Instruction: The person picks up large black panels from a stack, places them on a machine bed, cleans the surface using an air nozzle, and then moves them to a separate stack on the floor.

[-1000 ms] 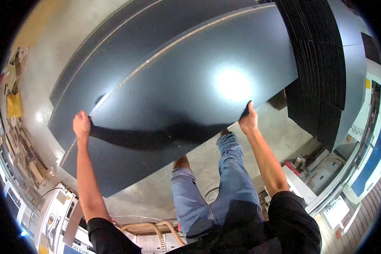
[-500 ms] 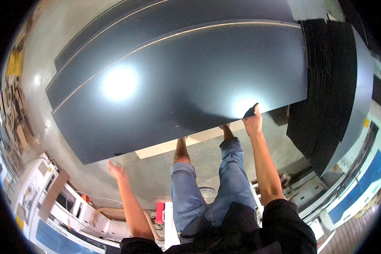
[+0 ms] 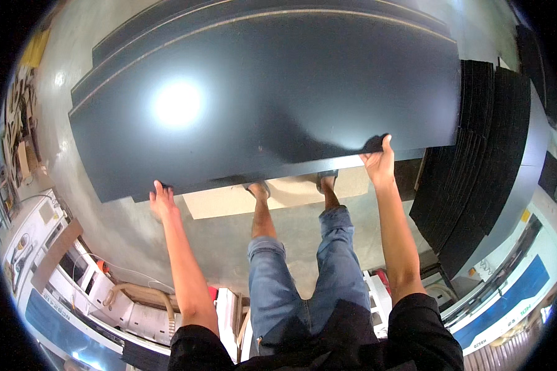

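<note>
A large dark grey panel (image 3: 247, 80) with a smooth, shiny face spans the view ahead of my legs. My left hand (image 3: 163, 200) is closed on its near edge toward the left corner, with fingertips showing at the top face. On the right, my right hand (image 3: 380, 162) grips the same edge, thumb on top and fingers hidden beneath. Another dark panel (image 3: 408, 154) peeks out under the near right edge, and more panel edges (image 3: 185, 5) show behind the far side.
A pale board (image 3: 223, 203) lies on the floor under my feet. To the right stands a stack of black sheets (image 3: 498, 136). White-and-blue machines stand at lower left (image 3: 74, 328) and lower right (image 3: 507, 303). Scrap pieces (image 3: 25, 123) lie along the far left.
My left hand has come up to the near edge and taken hold of it; it was apart from the panel before. In the picture the panel sits higher, and my right hand still grips it.
</note>
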`<state>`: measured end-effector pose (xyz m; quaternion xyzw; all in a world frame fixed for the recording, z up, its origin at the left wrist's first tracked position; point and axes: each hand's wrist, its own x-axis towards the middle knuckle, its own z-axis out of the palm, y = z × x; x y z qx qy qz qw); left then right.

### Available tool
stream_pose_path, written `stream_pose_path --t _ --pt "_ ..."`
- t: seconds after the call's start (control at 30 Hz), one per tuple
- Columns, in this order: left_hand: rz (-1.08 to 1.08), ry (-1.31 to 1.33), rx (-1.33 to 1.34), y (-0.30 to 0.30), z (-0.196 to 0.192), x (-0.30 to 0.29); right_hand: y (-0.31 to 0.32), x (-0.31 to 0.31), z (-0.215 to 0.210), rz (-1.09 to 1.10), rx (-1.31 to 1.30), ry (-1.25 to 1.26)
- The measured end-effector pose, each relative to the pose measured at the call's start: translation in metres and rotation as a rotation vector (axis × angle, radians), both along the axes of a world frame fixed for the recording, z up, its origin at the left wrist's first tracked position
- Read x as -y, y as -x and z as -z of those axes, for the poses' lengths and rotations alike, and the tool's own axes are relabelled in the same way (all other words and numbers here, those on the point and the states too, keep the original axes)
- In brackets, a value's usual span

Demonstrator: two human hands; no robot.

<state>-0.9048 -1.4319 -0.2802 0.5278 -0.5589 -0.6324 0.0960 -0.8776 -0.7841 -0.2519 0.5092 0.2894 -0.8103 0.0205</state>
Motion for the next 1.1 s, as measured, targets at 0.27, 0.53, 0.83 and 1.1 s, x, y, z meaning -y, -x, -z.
stream_pose_path --t 0.27,0.53,0.83,1.1 --pt "0.086 -0.076 -0.082 0.06 -0.004 -0.027 0.083 -0.004 0.009 0.062 0.347 -0.353" --pt "0.061 -0.041 -0.019 0.074 -0.018 -0.046 0.1 -0.009 -0.007 -0.106 0.339 -0.326" --pt "0.009 0.048 -0.058 0.085 -0.014 -0.081 0.091 0.014 -0.017 -0.332 0.614 -1.482" --pt "-0.145 0.074 -0.069 0.11 -0.027 -0.094 0.269 0.223 -0.065 -1.073 -0.562 -1.81"
